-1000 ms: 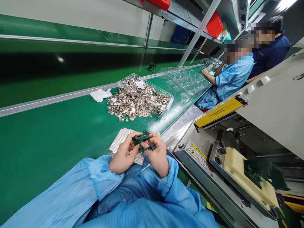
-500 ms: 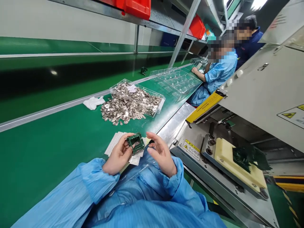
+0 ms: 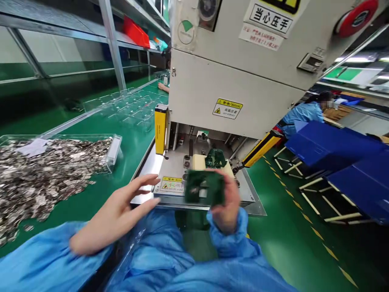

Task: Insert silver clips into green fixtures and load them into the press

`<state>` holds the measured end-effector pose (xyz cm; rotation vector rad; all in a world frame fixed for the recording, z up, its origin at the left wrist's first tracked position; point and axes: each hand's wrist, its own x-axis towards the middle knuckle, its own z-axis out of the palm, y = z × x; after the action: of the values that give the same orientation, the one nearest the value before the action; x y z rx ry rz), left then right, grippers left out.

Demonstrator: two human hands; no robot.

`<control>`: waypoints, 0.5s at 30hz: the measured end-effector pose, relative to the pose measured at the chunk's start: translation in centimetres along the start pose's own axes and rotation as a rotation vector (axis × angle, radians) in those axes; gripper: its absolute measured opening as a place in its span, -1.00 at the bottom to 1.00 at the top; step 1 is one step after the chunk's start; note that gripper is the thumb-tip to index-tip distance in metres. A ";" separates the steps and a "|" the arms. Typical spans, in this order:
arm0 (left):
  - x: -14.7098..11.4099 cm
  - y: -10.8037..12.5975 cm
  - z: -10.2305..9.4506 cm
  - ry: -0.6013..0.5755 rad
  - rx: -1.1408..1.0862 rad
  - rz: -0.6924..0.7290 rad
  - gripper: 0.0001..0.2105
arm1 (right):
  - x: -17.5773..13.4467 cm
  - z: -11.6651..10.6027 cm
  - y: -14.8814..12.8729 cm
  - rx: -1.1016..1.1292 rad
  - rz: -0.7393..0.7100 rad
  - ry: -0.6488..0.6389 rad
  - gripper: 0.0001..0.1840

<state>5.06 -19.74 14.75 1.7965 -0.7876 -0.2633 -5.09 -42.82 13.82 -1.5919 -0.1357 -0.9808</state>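
Observation:
A dark green plastic frame part (image 3: pixel 197 186) is in my right hand (image 3: pixel 229 198), its thumb and fingers gripping the right edge; motion blurs its details. My left hand (image 3: pixel 118 211) is apart from it on the left, thumb and fingers spread, with nothing between them. Just beyond the held part, a cream-coloured fixture block (image 3: pixel 199 161) sits on the press machine's metal bed. On that block rests another dark green part (image 3: pixel 215 158). The held part hides some of the block's front.
The grey press (image 3: pixel 225 81) towers ahead, with yellow guards (image 3: pixel 161 129) on both sides. Small metal pieces (image 3: pixel 54 174) heap at left around a clear tray (image 3: pixel 114 152). Clear blister trays (image 3: pixel 127 107) lie behind. Blue-covered racks (image 3: pixel 328 150) and a co-worker (image 3: pixel 304 113) are at right.
My view has swung right from the bench to the press. The green frame part has passed from my left hand to my right. My left hand has opened.

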 end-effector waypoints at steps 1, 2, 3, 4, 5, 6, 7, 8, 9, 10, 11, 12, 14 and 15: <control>2.2 0.9 1.2 -0.019 0.062 0.078 -0.53 | 0.3 -2.0 0.2 -0.051 -0.033 0.212 -0.25; 4.3 1.7 2.4 -0.023 0.112 0.151 -0.54 | 0.6 -3.8 0.5 -0.106 -0.057 0.381 -0.28; 6.3 2.4 3.8 -0.011 0.138 0.234 -0.55 | 0.8 -5.4 0.8 -0.161 -0.056 0.485 -0.31; 8.1 2.9 5.1 -0.003 0.147 0.290 -0.52 | 1.0 -6.9 1.1 -0.207 -0.038 0.529 -0.33; 9.7 3.4 6.5 0.000 0.145 0.322 -0.47 | 1.1 -8.2 1.3 -0.241 -0.002 0.519 -0.35; 11.0 3.7 7.9 -0.002 0.135 0.331 -0.40 | 1.2 -9.4 1.4 -0.262 0.035 0.481 -0.37; 12.1 4.0 9.2 -0.023 0.127 0.317 -0.35 | 1.3 -10.3 1.5 -0.271 0.060 0.435 -0.38; 13.1 4.2 10.4 -0.050 0.117 0.291 -0.33 | 1.3 -11.0 1.6 -0.274 0.072 0.391 -0.39; 13.8 4.4 11.3 -0.075 0.107 0.259 -0.32 | 1.4 -11.6 1.6 -0.278 0.074 0.357 -0.39; 14.3 4.7 12.0 -0.085 0.094 0.230 -0.35 | 1.6 -12.1 1.6 -0.283 0.069 0.333 -0.39; 14.6 4.9 12.3 -0.067 0.075 0.209 -0.38 | 1.9 -12.3 1.7 -0.292 0.061 0.318 -0.39; 14.8 5.2 12.2 -0.029 0.052 0.201 -0.41 | 2.4 -12.5 1.7 -0.305 0.054 0.307 -0.38; 14.4 5.7 11.1 0.058 0.000 0.215 -0.43 | 3.5 -12.3 2.0 -0.341 0.051 0.276 -0.35; 13.8 5.9 10.0 0.077 -0.029 0.220 -0.43 | 4.1 -12.0 2.2 -0.366 0.053 0.247 -0.35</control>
<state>7.86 -37.04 19.10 1.6662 -0.9133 -0.0601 -7.28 -55.56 14.11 -1.7750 0.2695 -1.1999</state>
